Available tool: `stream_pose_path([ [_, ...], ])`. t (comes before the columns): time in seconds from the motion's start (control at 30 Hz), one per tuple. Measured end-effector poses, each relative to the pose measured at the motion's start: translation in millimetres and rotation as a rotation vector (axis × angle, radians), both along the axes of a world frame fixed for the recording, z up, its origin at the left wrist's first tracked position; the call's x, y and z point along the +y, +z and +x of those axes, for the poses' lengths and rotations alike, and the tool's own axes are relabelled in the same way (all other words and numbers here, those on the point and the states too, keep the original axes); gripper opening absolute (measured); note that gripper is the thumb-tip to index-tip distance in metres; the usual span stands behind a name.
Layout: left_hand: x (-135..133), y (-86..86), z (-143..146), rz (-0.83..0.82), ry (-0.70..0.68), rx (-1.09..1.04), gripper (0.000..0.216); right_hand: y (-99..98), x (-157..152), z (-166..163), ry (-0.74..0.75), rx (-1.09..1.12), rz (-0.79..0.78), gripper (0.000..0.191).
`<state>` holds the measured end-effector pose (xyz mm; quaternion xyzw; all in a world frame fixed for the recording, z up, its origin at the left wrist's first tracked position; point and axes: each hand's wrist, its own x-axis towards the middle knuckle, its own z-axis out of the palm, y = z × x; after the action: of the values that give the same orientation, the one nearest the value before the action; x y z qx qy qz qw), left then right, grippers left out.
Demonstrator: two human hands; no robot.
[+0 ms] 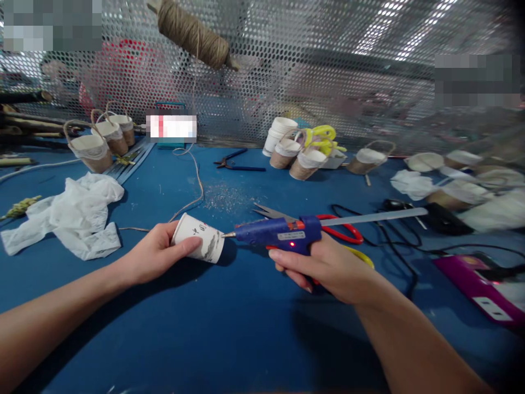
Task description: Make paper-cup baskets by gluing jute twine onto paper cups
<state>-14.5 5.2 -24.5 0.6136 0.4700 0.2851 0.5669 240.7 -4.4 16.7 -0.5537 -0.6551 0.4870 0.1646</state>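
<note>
My left hand (158,251) is closed around a white paper cup (209,244) with dark printed characters and a grey landscape, tilted on its side above the table. My right hand (315,267) grips a blue hot glue gun (262,232) with a small red light glowing on it. A long translucent glue stick (373,216) sticks out of its back end. The gun's metal nozzle points left and meets the cup's side near its base; whether glue is coming out is too small to tell. Scissors (348,229) with red handles lie behind the gun, partly hidden by it.
Twine (199,183) runs across the blue table from a spool (192,34) on the perforated metal screen. Pliers (229,164), several wrapped cups (92,153) and stacked white cups (279,135) stand behind. White lace fabric (77,210) lies left; a purple power strip (476,290) and black cables lie right.
</note>
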Motion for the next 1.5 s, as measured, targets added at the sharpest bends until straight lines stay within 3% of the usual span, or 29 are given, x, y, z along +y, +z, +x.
stream_pose_path([
  [0.7, 3.5, 0.7, 5.9, 0.077, 0.115, 0.036, 0.034, 1.4, -8.6, -0.8, 0.049, -0.086, 0.004, 0.032],
  [1.1, 3.7, -2.0, 5.1, 0.038, 0.116, -0.013, 0.042, 2.8, -3.5, 0.6, 0.026, -0.048, 0.094, 0.030],
  [1.33, 3.3, 0.1, 4.6, 0.055, 0.107, 0.030, 0.039, 4.8, -2.4, 0.5, 0.040, -0.054, 0.007, 0.033],
  [1.5, 3.7, 1.0, 4.5, 0.065, 0.104, 0.032, 0.036, 4.9, -0.3, 0.3, -0.002, -0.030, 0.027, 0.030],
])
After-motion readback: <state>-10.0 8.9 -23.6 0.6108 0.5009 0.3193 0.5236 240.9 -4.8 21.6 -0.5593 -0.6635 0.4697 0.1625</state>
